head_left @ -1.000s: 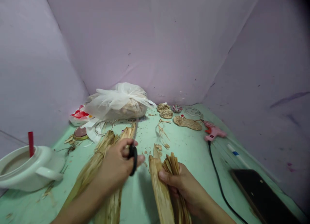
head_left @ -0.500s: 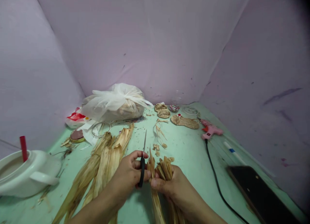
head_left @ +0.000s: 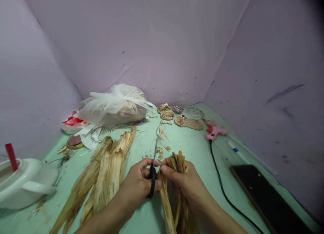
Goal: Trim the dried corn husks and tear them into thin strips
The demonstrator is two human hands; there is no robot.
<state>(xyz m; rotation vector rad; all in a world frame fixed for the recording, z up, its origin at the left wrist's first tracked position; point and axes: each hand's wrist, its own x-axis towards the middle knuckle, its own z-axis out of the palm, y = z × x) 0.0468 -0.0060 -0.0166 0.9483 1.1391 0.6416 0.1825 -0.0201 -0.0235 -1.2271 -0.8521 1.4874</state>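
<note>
My left hand (head_left: pixel 140 183) is closed round the black-handled scissors (head_left: pixel 153 181), whose thin blades point away from me. Its fingertips meet a dry tan husk strip (head_left: pixel 165 200) that hangs down toward the near edge. My right hand (head_left: pixel 186 178) grips a bunch of dried husks (head_left: pixel 179 161), their cut ends sticking up above the thumb. The right thumb and forefinger pinch the top of the single strip beside the scissors. More long dried husks (head_left: pixel 108 180) lie in a pile left of my hands. Small trimmed bits (head_left: pixel 160 151) are scattered just beyond the fingers.
A white plastic bag (head_left: pixel 113 107) stands at the back. On the left is a white pot (head_left: pixel 32 183) with a red stick in it. Woven sandal-shaped pieces (head_left: pixel 188 122) lie behind. A pink glue gun (head_left: pixel 214 129), its black cord and a phone (head_left: pixel 268 197) are on the right.
My right fingers have moved up to the top of the single strip, whose pointed tip no longer stands up. The scissors have shifted closer to it. The whole view has swung slightly right.
</note>
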